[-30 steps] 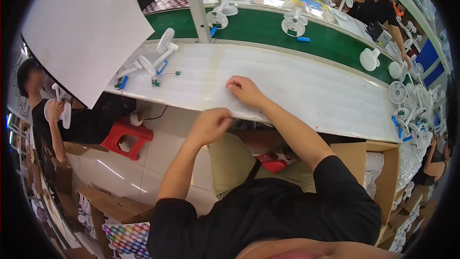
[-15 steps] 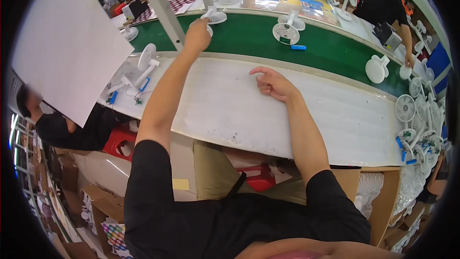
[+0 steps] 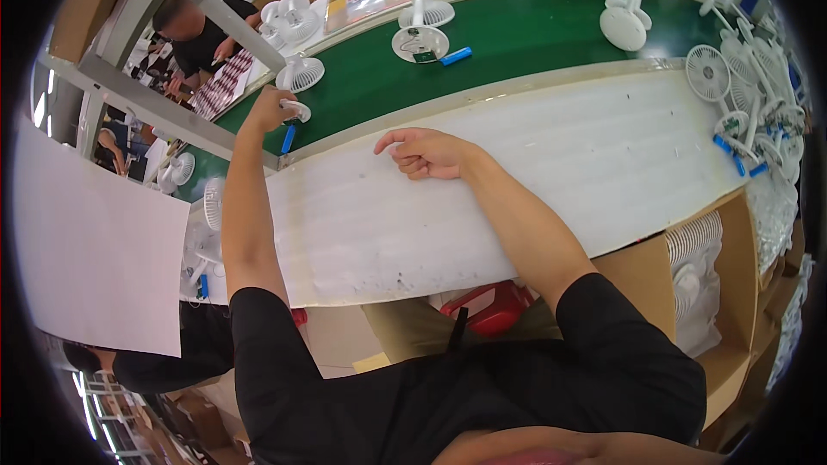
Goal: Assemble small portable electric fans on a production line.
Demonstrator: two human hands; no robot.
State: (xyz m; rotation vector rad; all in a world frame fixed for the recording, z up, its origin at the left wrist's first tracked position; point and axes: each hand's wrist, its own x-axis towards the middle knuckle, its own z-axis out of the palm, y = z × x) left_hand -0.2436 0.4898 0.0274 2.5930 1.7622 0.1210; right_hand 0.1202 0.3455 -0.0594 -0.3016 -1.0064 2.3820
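Note:
At the left end of the green conveyor belt (image 3: 362, 102), my left hand (image 3: 270, 110) is closed on a small white fan at its base. The fan's round caged head (image 3: 300, 74) points away from me, and a blue battery cell (image 3: 288, 139) hangs below the base, beside my fingers. Part of the base is hidden by my hand. My right hand (image 3: 429, 153) hovers over the white work surface (image 3: 362, 224) with nothing in it, index finger stretched out and the others loosely curled.
On the belt lie an open-based fan (image 3: 419, 43) with a blue cell (image 3: 457, 56) and another white fan (image 3: 624, 21). Several fans (image 3: 708, 73) crowd the right end. A grey metal post (image 3: 168, 108) and a white sheet (image 3: 99, 241) stand left. A carton (image 3: 741, 293) sits lower right.
The whole view has turned, so the belt and fans appear shifted left. My left hand stays at the fan; the blue cell below it now shows. My right hand keeps its pose.

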